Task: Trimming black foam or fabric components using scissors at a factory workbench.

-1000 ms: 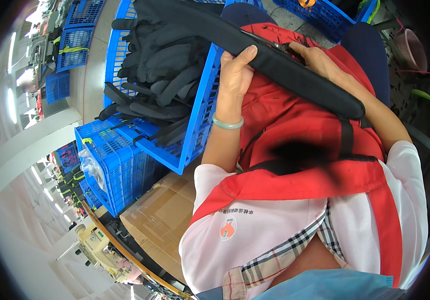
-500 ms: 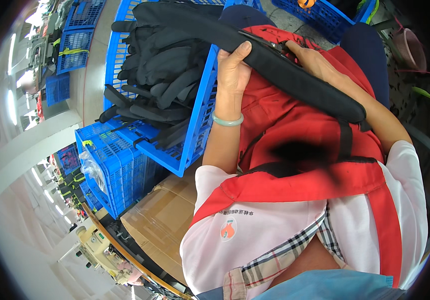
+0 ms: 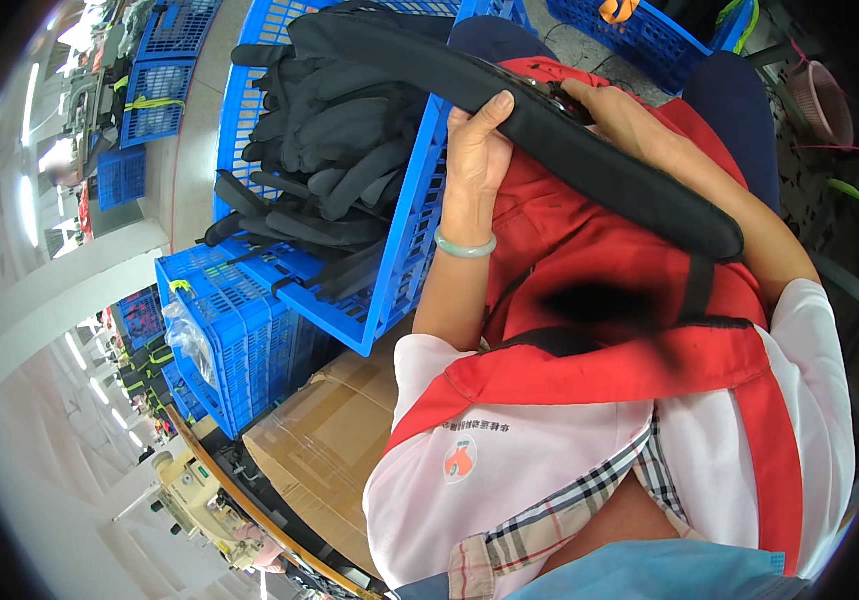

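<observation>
We hold our bare, slender left forearm (image 3: 455, 300) pointing nearly straight forward, its wrist (image 3: 470, 210) almost unbent; our bare left hand (image 3: 480, 160) grips with the thumb (image 3: 496, 108) laid across the top. Our bare right forearm (image 3: 758, 218) slants forward and inward; our bare right hand (image 3: 625, 120) shows its back, fingertips partly hidden.

A blue plastic crate (image 3: 418, 215), left of the red apron (image 3: 575, 235), carries a heap of black padded strips (image 3: 350, 130), overlapping loosely.
</observation>
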The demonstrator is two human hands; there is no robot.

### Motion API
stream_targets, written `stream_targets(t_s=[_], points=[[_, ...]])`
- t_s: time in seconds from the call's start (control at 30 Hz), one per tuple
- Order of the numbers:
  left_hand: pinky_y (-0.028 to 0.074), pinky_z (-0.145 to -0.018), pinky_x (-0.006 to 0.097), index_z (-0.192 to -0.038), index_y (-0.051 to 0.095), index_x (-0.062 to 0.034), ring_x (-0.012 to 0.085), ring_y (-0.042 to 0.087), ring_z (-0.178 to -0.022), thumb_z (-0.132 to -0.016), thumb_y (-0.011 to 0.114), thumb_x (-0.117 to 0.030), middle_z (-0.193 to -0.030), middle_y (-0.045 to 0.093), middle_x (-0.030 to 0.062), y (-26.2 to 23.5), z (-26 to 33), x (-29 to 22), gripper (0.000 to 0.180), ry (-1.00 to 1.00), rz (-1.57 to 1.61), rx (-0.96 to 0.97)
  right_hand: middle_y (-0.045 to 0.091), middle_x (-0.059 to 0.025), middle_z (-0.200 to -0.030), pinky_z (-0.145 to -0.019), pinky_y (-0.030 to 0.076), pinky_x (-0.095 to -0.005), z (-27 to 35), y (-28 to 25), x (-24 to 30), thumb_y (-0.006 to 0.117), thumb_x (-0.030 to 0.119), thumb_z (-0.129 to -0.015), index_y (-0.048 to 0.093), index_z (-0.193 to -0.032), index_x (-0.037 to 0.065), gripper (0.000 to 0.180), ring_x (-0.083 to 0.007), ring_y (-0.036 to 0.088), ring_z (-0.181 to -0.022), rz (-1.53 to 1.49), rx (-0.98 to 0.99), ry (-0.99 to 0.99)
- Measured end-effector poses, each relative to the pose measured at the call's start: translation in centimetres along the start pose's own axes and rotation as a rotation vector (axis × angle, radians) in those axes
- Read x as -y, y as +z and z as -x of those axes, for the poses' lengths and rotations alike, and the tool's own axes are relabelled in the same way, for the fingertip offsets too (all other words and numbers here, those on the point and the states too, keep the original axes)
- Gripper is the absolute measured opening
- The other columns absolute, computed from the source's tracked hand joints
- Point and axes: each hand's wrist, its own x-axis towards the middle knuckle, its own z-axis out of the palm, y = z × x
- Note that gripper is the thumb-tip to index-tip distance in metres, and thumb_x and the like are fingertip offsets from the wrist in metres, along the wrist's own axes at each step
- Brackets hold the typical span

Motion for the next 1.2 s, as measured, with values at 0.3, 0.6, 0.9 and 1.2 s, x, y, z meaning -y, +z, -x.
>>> stream_targets(t_s=[0.3, 0.6, 0.9, 1.2], points=[[0.049, -0.096, 0.04, -0.12, 0.054, 0.0055, 0.0255, 0.058, -0.112, -0.095, 0.062, -0.018, -0.121, 0.059, 0.0166, 0.8, -3.0, -1.6, 0.035, 0.159, 0.144, -0.19, 0.066, -0.0101, -0.09, -0.063, 0.049, -0.0264, 0.8, 1.9, 1.5, 0.072, 0.013, -0.085, 0.054, -0.087, 0.005, 0.019, -0.0119, 0.059, -0.066, -1.351, -0.129, 0.111], [0.05, -0.088, 0.03, -0.125, 0.054, -0.0021, 0.0158, 0.059, -0.103, -0.089, 0.064, -0.003, -0.119, 0.058, 0.0076, 6.4, -5.5, 5.0, 0.037, -0.083, -0.732, 0.154, 0.054, 0.0033, -0.06, -0.05, 0.044, -0.0204, -4.3, -8.2, -6.3, 0.074, 0.014, -0.085, 0.06, -0.076, 0.01, 0.017, -0.0066, 0.052, -0.051, -1.662, -0.677, 0.297], [0.05, -0.076, 0.025, -0.114, 0.064, 0.0004, 0.0144, 0.064, -0.088, -0.085, 0.064, 0.002, -0.099, 0.066, 0.0097, 8.0, -6.9, 8.3, 0.029, -0.367, -0.853, 0.622, 0.058, -0.0051, -0.061, -0.053, 0.045, -0.0347, -5.7, -37.3, -41.5, 0.073, 0.025, -0.084, 0.061, -0.08, 0.006, 0.023, -0.025, 0.056, -0.055, -1.677, -0.212, -0.057], [0.051, -0.075, 0.03, -0.111, 0.064, 0.0006, 0.0204, 0.065, -0.089, -0.086, 0.063, 0.0, -0.099, 0.065, 0.0117, 6.6, -7.6, 6.7, 0.025, -0.294, -1.041, 0.55, 0.061, -0.0028, -0.072, -0.051, 0.044, -0.023, -12.5, -21.0, -44.2, 0.072, 0.035, -0.086, 0.061, -0.087, 0.006, 0.031, -0.0123, 0.061, -0.061, -0.634, -0.657, 0.662]])
